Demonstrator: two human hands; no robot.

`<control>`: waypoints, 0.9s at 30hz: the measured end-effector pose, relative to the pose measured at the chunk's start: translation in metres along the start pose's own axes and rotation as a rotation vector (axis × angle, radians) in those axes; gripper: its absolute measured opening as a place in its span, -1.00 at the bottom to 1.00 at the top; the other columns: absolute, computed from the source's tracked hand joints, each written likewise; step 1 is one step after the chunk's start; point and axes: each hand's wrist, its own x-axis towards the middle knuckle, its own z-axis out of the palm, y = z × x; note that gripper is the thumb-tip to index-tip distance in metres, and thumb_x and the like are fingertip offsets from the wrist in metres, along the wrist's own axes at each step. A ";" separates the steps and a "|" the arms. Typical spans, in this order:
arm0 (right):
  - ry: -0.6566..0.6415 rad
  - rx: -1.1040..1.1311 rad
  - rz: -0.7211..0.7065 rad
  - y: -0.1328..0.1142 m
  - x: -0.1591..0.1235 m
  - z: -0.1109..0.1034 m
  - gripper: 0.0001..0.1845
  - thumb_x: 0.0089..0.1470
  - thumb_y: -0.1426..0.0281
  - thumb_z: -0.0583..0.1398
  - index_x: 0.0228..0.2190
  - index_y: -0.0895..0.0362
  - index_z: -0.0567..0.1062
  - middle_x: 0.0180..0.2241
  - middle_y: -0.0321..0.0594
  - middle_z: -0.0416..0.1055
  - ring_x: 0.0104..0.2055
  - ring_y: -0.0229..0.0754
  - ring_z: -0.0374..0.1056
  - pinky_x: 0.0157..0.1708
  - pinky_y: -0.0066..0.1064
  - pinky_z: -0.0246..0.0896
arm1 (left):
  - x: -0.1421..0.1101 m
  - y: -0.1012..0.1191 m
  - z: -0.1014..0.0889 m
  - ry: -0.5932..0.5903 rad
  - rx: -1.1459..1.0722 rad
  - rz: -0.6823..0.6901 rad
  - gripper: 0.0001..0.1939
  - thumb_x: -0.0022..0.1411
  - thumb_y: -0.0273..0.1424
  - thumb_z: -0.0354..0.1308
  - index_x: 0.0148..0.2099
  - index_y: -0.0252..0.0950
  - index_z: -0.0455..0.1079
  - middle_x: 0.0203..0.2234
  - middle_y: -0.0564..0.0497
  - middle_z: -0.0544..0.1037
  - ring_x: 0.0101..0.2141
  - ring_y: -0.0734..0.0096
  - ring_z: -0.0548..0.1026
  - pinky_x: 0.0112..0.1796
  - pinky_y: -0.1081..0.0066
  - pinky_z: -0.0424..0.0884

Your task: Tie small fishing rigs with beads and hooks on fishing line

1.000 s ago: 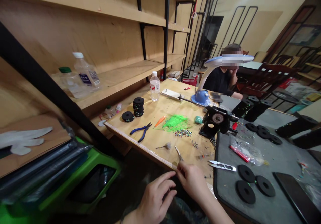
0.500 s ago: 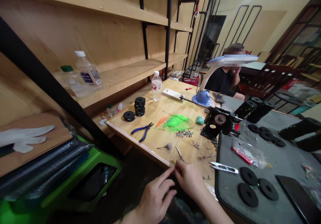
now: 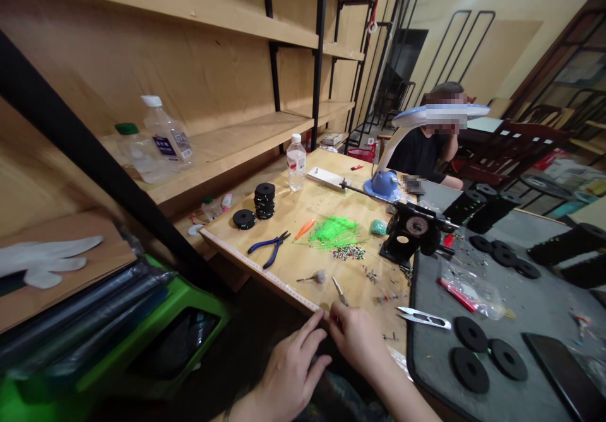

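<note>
At the near edge of the wooden table, my right hand [image 3: 357,335] is closed with its fingers curled down. Whatever it may pinch is hidden. My left hand [image 3: 294,362] lies just left of it, index finger stretched to the table edge and thumb apart, with nothing visible in it. A printed measuring tape [image 3: 288,289] runs along that edge. Right beyond my right hand lies a thin pointed metal tool [image 3: 339,291]. Nearby are a small grey tuft on a stem [image 3: 316,277], silver thread snips [image 3: 423,317] and blue-handled pliers [image 3: 269,249].
Bright green strands [image 3: 335,231] and multicoloured beads [image 3: 349,253] lie mid-table, near an orange float-shaped piece [image 3: 303,229]. A black clamp-like device [image 3: 411,229] stands right of them. Black foam spools [image 3: 469,369] and a phone [image 3: 561,371] rest on the grey mat. A person [image 3: 421,154] sits beyond the lamp [image 3: 382,184].
My left index fingertip has drawn slightly left along the table edge, away from my right fingertips. My right hand stays almost in place.
</note>
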 end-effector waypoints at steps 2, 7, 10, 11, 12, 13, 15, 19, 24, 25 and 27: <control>0.000 -0.006 0.002 0.000 0.000 0.000 -0.84 0.18 0.44 0.12 -0.43 0.10 0.46 -0.48 -0.16 0.59 -0.42 -0.10 0.53 -0.55 -0.44 -0.10 | -0.001 -0.001 0.002 0.003 0.030 -0.006 -0.65 0.26 -0.41 0.06 0.10 -0.28 0.27 0.18 -0.22 0.33 0.08 0.18 0.42 0.03 0.31 0.41; -0.003 -0.006 0.001 -0.001 -0.001 -0.001 -0.84 0.18 0.44 0.12 -0.42 0.09 0.47 -0.47 -0.15 0.59 -0.40 -0.09 0.53 -0.54 -0.45 -0.07 | -0.004 0.002 0.008 -0.015 0.140 -0.040 -0.48 0.23 -0.44 0.06 0.23 -0.32 0.13 0.21 -0.24 0.28 0.03 0.16 0.46 -0.03 0.31 0.45; -0.003 0.003 0.008 0.001 -0.003 -0.003 -0.84 0.19 0.41 0.12 -0.40 0.09 0.48 -0.46 -0.16 0.60 -0.39 -0.09 0.53 -0.53 -0.46 -0.03 | -0.004 0.006 0.009 -0.032 0.196 -0.068 -0.35 0.21 -0.47 0.06 0.32 -0.32 -0.01 0.23 -0.21 0.26 -0.02 0.16 0.50 -0.09 0.33 0.46; -0.003 0.009 0.012 0.002 -0.004 -0.004 -0.83 0.20 0.40 0.12 -0.40 0.09 0.49 -0.46 -0.16 0.60 -0.39 -0.10 0.53 -0.53 -0.46 -0.02 | -0.003 0.008 0.009 -0.045 0.213 -0.075 -0.31 0.20 -0.47 0.06 0.34 -0.31 -0.06 0.23 -0.19 0.25 -0.05 0.17 0.51 -0.12 0.34 0.47; -0.003 0.016 0.017 0.003 -0.005 -0.004 -0.83 0.20 0.39 0.12 -0.39 0.08 0.50 -0.45 -0.17 0.60 -0.39 -0.10 0.53 -0.53 -0.46 -0.01 | -0.002 0.009 0.009 -0.059 0.231 -0.082 -0.28 0.20 -0.48 0.06 0.36 -0.30 -0.09 0.24 -0.17 0.24 -0.07 0.17 0.53 -0.15 0.35 0.47; -0.004 0.022 0.022 0.005 -0.007 -0.005 -0.82 0.20 0.38 0.12 -0.39 0.08 0.51 -0.45 -0.17 0.60 -0.39 -0.10 0.53 -0.53 -0.46 -0.01 | -0.001 0.010 0.009 -0.074 0.250 -0.089 -0.26 0.19 -0.50 0.05 0.37 -0.29 -0.11 0.25 -0.16 0.23 -0.11 0.17 0.54 -0.18 0.35 0.47; -0.006 0.029 0.034 0.009 -0.010 -0.006 -0.82 0.19 0.37 0.12 -0.39 0.07 0.52 -0.45 -0.17 0.61 -0.39 -0.10 0.53 -0.53 -0.46 0.00 | 0.001 0.012 0.008 -0.105 0.291 -0.106 -0.26 0.17 -0.52 0.06 0.37 -0.28 -0.08 0.26 -0.15 0.21 -0.18 0.18 0.56 -0.24 0.36 0.48; -0.016 0.033 0.046 0.019 -0.018 -0.011 -0.83 0.16 0.41 0.12 -0.38 0.07 0.53 -0.46 -0.19 0.60 -0.39 -0.10 0.52 -0.51 -0.46 0.01 | 0.004 0.016 0.008 -0.156 0.360 -0.130 -0.28 0.13 -0.54 0.11 0.33 -0.32 0.05 0.25 -0.19 0.21 -0.31 0.18 0.57 -0.34 0.34 0.48; -0.057 0.125 -0.017 0.034 -0.029 -0.025 -0.83 0.11 0.44 0.13 -0.39 0.07 0.54 -0.45 -0.23 0.58 -0.40 -0.16 0.47 -0.46 -0.50 0.07 | 0.007 0.022 0.006 -0.184 0.406 -0.164 -0.33 0.13 -0.52 0.12 0.30 -0.27 0.14 0.23 -0.23 0.25 -0.43 0.25 0.56 -0.43 0.36 0.47; -0.065 0.148 -0.031 0.037 -0.031 -0.028 -0.83 0.10 0.44 0.14 -0.40 0.06 0.54 -0.46 -0.25 0.57 -0.41 -0.17 0.45 -0.45 -0.50 0.07 | 0.008 0.024 0.006 -0.192 0.408 -0.169 -0.34 0.14 -0.51 0.12 0.30 -0.27 0.16 0.22 -0.24 0.26 -0.44 0.25 0.56 -0.44 0.37 0.46; -0.083 0.183 -0.051 0.044 -0.034 -0.033 -0.83 0.10 0.42 0.13 -0.41 0.07 0.54 -0.50 -0.28 0.54 -0.44 -0.20 0.42 -0.46 -0.51 0.06 | 0.010 0.026 0.005 -0.205 0.417 -0.181 -0.36 0.14 -0.50 0.11 0.28 -0.29 0.18 0.21 -0.29 0.26 -0.47 0.24 0.56 -0.47 0.37 0.46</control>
